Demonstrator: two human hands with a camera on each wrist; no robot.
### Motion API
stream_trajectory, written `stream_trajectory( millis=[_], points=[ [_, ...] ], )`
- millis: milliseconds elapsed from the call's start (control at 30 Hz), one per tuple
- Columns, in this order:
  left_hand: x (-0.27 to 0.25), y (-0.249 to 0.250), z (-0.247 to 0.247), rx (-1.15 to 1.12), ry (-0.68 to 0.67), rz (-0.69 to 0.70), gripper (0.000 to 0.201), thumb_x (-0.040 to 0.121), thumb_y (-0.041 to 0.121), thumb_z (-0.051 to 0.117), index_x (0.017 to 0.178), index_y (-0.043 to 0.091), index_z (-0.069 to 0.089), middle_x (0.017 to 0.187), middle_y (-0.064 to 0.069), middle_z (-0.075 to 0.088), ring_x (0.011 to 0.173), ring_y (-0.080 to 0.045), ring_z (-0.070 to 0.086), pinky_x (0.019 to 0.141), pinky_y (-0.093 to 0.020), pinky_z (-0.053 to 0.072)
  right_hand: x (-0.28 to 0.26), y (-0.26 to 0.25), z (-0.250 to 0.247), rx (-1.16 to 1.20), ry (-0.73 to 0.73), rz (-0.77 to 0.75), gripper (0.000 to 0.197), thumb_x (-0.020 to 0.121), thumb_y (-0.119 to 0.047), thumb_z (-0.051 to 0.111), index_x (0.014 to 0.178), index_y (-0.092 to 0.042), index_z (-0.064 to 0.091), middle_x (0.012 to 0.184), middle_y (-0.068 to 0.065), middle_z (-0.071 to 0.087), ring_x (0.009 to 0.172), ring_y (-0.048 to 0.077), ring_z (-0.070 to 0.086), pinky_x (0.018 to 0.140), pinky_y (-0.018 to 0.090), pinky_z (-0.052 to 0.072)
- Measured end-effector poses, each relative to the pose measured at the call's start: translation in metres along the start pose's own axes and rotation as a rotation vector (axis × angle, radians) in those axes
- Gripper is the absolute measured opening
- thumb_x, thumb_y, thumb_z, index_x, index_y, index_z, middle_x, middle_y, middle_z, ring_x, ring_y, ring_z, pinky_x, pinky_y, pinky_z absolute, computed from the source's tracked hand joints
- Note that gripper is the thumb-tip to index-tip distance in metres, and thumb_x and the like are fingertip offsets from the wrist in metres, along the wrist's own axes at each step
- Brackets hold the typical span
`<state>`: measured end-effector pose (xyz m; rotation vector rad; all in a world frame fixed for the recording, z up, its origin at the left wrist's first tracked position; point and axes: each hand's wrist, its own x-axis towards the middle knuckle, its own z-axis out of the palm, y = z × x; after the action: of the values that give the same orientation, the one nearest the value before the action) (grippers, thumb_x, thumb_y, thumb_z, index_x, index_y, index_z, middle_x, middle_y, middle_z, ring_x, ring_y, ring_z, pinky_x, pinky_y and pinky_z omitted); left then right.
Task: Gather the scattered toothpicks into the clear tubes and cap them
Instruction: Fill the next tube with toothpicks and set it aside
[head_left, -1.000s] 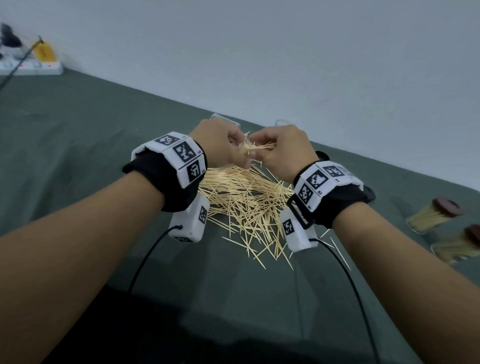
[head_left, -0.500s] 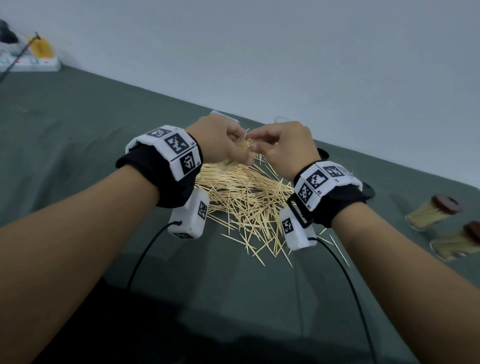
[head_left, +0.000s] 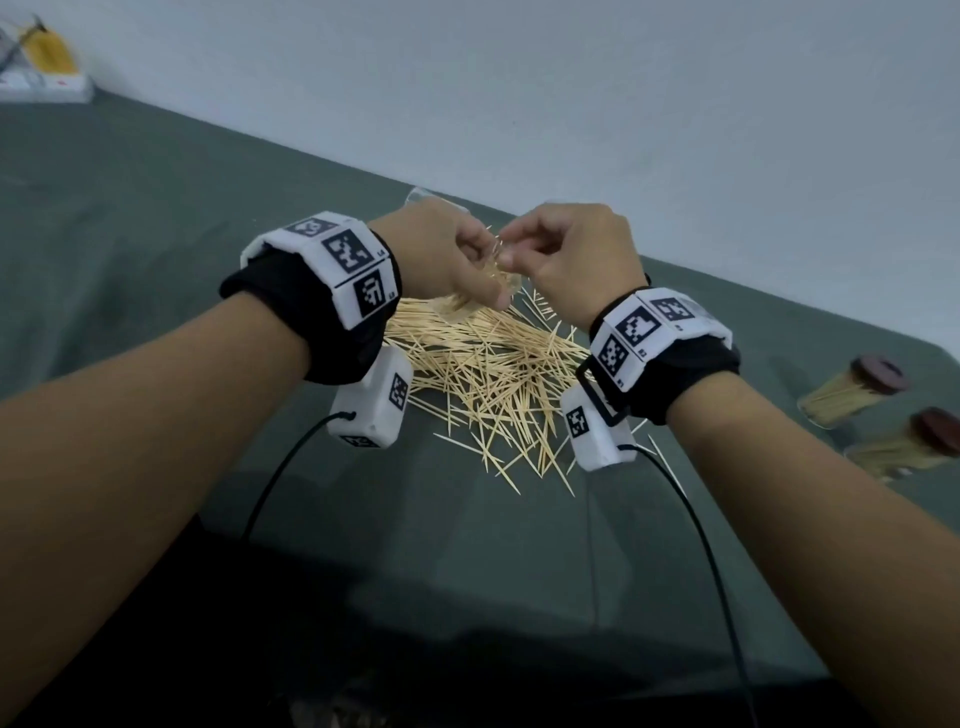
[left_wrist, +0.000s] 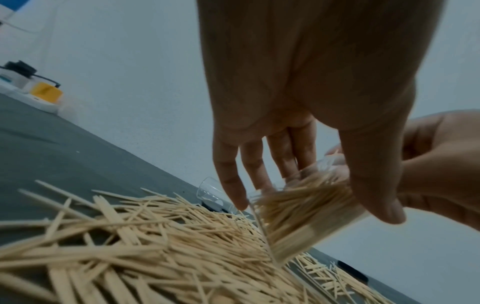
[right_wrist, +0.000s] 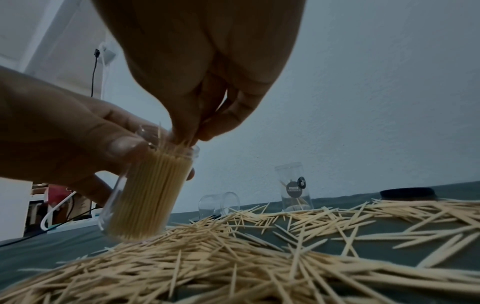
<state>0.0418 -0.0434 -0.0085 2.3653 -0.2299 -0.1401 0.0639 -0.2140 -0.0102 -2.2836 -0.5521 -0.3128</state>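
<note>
The left hand grips a nearly full tube just above the toothpicks on the table, while the right hand pinches sticks into its mouth; capping probably comes next.

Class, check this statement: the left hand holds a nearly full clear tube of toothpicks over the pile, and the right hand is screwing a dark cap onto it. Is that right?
Not quite. The left hand does hold the nearly full clear tube over the pile, but the right hand is pinching toothpicks at its open mouth, not fitting a cap. The right wrist view shows this.
</note>
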Motion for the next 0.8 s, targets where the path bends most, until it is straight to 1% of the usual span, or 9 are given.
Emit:
stream_trajectory(
  millis=[100, 233, 300, 367, 500, 567, 633, 700, 800],
  points=[
    [0.000, 0.000, 0.001, -0.005, 0.014, -0.013, 0.059, 0.067, 0.051, 0.081, 0.118, 0.028, 0.065, 0.105, 0.013, 0.066, 0.099, -0.007, 0.062, 0.083, -0.021, 0.042, -0.003, 0.000, 0.000, -0.037, 0.048, -0.025, 0.004, 0.085, -0.023, 0.072, 0.085, -0.026, 0.073, 0.083, -0.009, 0.071, 0.073, 0.002, 0.064, 0.071, 0.016, 0.053],
    [-0.002, -0.004, -0.002, 0.020, 0.041, -0.053, 0.062, 0.067, 0.051, 0.081, 0.122, 0.028, 0.063, 0.103, 0.013, 0.062, 0.100, -0.011, 0.060, 0.090, -0.028, 0.044, -0.015, 0.006, -0.009, -0.133, 0.023, -0.040, 0.009, 0.092, -0.029, 0.061, 0.094, -0.029, 0.070, 0.089, -0.013, 0.067, 0.077, -0.001, 0.058, 0.076, 0.019, 0.049],
    [-0.003, -0.006, -0.003, 0.027, 0.037, -0.067, 0.063, 0.067, 0.049, 0.081, 0.123, 0.028, 0.062, 0.105, 0.011, 0.063, 0.100, -0.012, 0.060, 0.092, -0.030, 0.045, -0.026, 0.007, -0.017, -0.182, -0.093, -0.029, 0.011, 0.092, -0.032, 0.063, 0.101, -0.031, 0.069, 0.089, -0.016, 0.064, 0.076, -0.005, 0.055, 0.078, 0.021, 0.048],
    [-0.004, -0.008, -0.003, 0.034, 0.038, -0.078, 0.064, 0.067, 0.049, 0.082, 0.124, 0.028, 0.062, 0.109, 0.009, 0.064, 0.101, -0.012, 0.059, 0.090, -0.029, 0.043, -0.038, 0.006, -0.024, -0.265, -0.268, -0.061, 0.019, 0.089, -0.038, 0.066, 0.108, -0.035, 0.068, 0.093, -0.016, 0.063, 0.076, -0.008, 0.051, 0.080, 0.024, 0.046],
    [-0.006, -0.008, 0.001, 0.042, 0.055, -0.086, 0.062, 0.069, 0.048, 0.082, 0.124, 0.025, 0.062, 0.112, 0.008, 0.063, 0.102, -0.013, 0.059, 0.088, -0.028, 0.041, -0.065, -0.004, -0.023, -0.346, -0.582, -0.153, 0.031, 0.082, -0.044, 0.072, 0.113, -0.043, 0.066, 0.107, -0.011, 0.056, 0.081, -0.010, 0.047, 0.083, 0.027, 0.044],
    [-0.006, -0.007, 0.002, 0.058, 0.054, -0.079, 0.063, 0.070, 0.048, 0.081, 0.125, 0.024, 0.062, 0.112, 0.008, 0.062, 0.104, -0.013, 0.058, 0.088, -0.027, 0.041, -0.081, -0.008, -0.015, -0.356, -0.709, -0.195, 0.036, 0.080, -0.043, 0.075, 0.115, -0.045, 0.066, 0.111, -0.009, 0.054, 0.078, -0.013, 0.042, 0.082, 0.023, 0.041],
    [-0.006, -0.007, 0.003, 0.072, 0.050, -0.075, 0.063, 0.070, 0.049, 0.080, 0.125, 0.024, 0.062, 0.112, 0.009, 0.062, 0.104, -0.013, 0.058, 0.088, -0.027, 0.041, -0.093, -0.009, -0.007, -0.381, -0.820, -0.240, 0.039, 0.079, -0.040, 0.077, 0.117, -0.043, 0.066, 0.111, -0.010, 0.052, 0.075, -0.013, 0.039, 0.076, 0.014, 0.034],
    [-0.006, -0.008, 0.003, 0.086, 0.054, -0.076, 0.061, 0.070, 0.050, 0.080, 0.123, 0.025, 0.062, 0.113, 0.008, 0.062, 0.104, -0.013, 0.058, 0.087, -0.027, 0.041, -0.097, -0.007, -0.001, -0.409, -0.850, -0.277, 0.035, 0.082, -0.035, 0.075, 0.116, -0.040, 0.068, 0.107, -0.011, 0.051, 0.077, -0.006, 0.042, 0.075, 0.013, 0.033],
    [-0.007, -0.009, 0.003, 0.104, 0.063, -0.081, 0.060, 0.068, 0.052, 0.080, 0.120, 0.027, 0.063, 0.115, 0.008, 0.063, 0.105, -0.013, 0.059, 0.089, -0.028, 0.041, -0.083, 0.006, -0.002, -0.430, -0.759, -0.303, 0.023, 0.086, -0.025, 0.072, 0.107, -0.033, 0.074, 0.100, -0.011, 0.053, 0.083, -0.001, 0.043, 0.084, 0.024, 0.041]
  ],
)
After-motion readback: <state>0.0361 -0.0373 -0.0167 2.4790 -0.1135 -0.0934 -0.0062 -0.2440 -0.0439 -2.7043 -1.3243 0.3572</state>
